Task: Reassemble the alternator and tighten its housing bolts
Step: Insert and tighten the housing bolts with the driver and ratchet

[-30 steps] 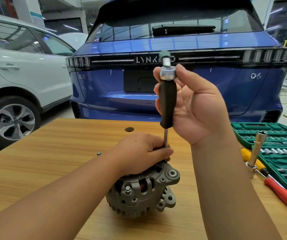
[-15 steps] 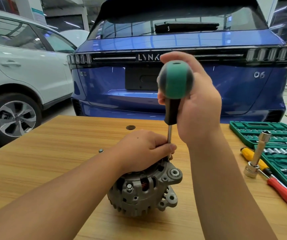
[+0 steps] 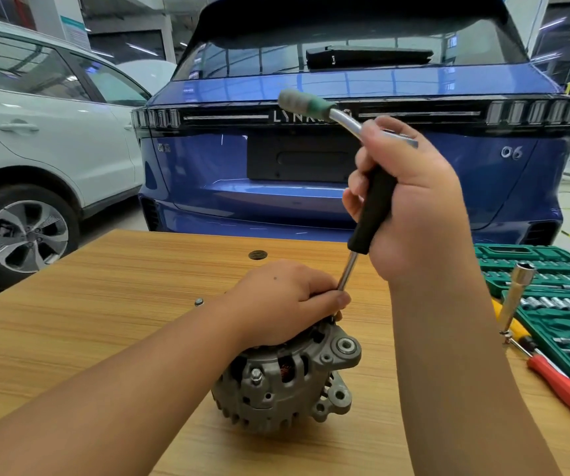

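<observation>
Left hand grips the alternator mid-table; right hand grips the driver.

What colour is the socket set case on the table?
Green, seen in the head view: socket set case at the table's right edge.

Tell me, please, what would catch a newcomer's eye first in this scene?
Probably the grey alternator at the near middle of the wooden table, with the left hand resting on top of it. Just above, the right hand grips a black-handled driver whose shaft runs down into the housing. Behind looms a blue car.
</observation>
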